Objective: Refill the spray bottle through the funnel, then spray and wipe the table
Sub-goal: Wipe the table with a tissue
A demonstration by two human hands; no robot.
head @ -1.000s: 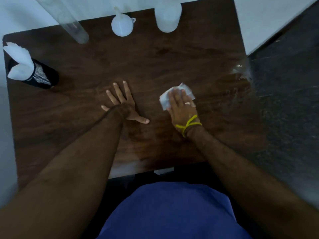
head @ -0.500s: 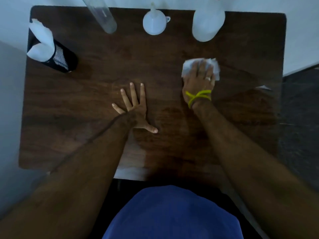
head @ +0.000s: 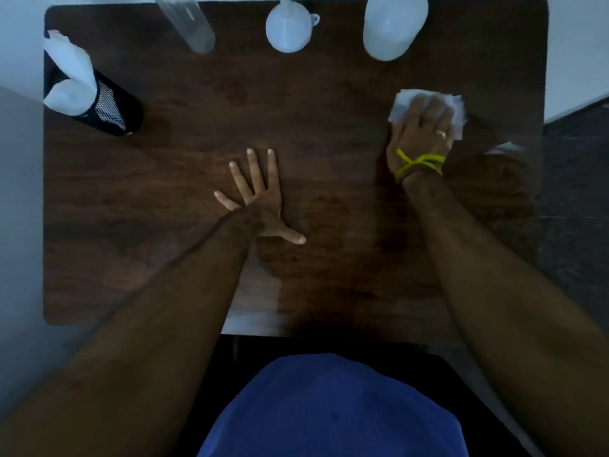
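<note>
My right hand (head: 420,136) presses a white tissue (head: 403,102) flat against the dark wooden table (head: 164,225) at its right side, fingers spread over it. My left hand (head: 260,199) lies flat on the middle of the table with fingers straight and apart, holding nothing. Along the far edge stand a white funnel (head: 289,29), upside down on its wide mouth, a white bottle (head: 392,28) to its right and a clear bottle (head: 189,23) to its left; their tops are cut off by the frame.
A black mesh holder (head: 105,108) with white tissues (head: 67,77) stands at the far left corner. The table's right edge lies close to my right hand, with dark floor (head: 576,209) beyond it. A wet sheen (head: 502,148) shows near that edge.
My right hand has slid the tissue away from me and to the right, from near the table's middle to its right side. The left hand has stayed flat in place.
</note>
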